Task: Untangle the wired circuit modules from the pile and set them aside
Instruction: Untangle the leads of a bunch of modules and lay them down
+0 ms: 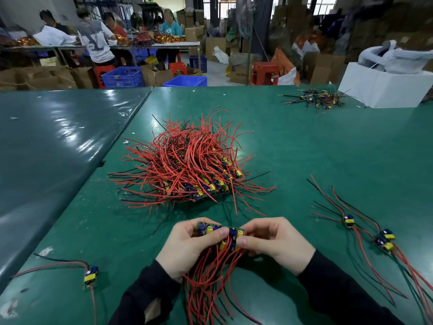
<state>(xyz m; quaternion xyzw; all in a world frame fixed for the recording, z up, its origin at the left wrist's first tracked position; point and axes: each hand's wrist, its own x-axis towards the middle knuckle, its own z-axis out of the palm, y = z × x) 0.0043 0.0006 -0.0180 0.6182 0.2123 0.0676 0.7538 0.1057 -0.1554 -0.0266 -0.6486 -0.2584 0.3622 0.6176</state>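
Mid-untangling near the counter's (304, 141) front edge: left grip (187, 245) and right grip (274, 242) both pinching joined modules (225, 233). Next: pull apart, free wires (210, 277).

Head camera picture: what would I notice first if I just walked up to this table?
First, the big tangled pile of red and black wires with small yellow-and-blue circuit modules, heaped mid-table on the green table mat. Next, nearest the camera, the left hand and right hand together grip a small bunch of wired modules, its red wires hanging toward the person. A few separated wired modules lie at the right, and one single module at the left.
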